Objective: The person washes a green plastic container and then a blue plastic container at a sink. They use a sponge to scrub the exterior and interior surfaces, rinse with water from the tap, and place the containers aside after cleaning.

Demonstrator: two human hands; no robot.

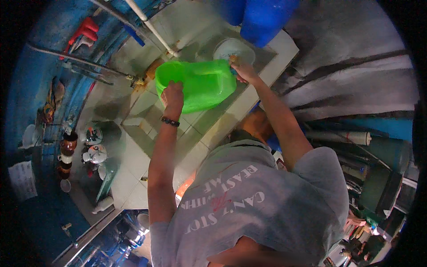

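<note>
A translucent green plastic container [206, 88] is tipped on its side over a tiled sink basin, its round open mouth towards the left. My left hand [173, 95], with a dark beaded bracelet at the wrist, grips the rim of that mouth. At the container's other end is my right hand [243, 70], its fingers closed round a small object with a brownish part and a bluish part; what it is, I cannot tell. Behind my right hand a pale round basin [230, 50] sits in the tiled corner.
A metal pipe with a tap [135, 80] and a white pipe [153, 28] reach in from the upper left. Blue plastic containers [263, 23] stand at the top. White bottles [96, 153] and jars line the left ledge. The tiled sink edge [220, 128] runs before me.
</note>
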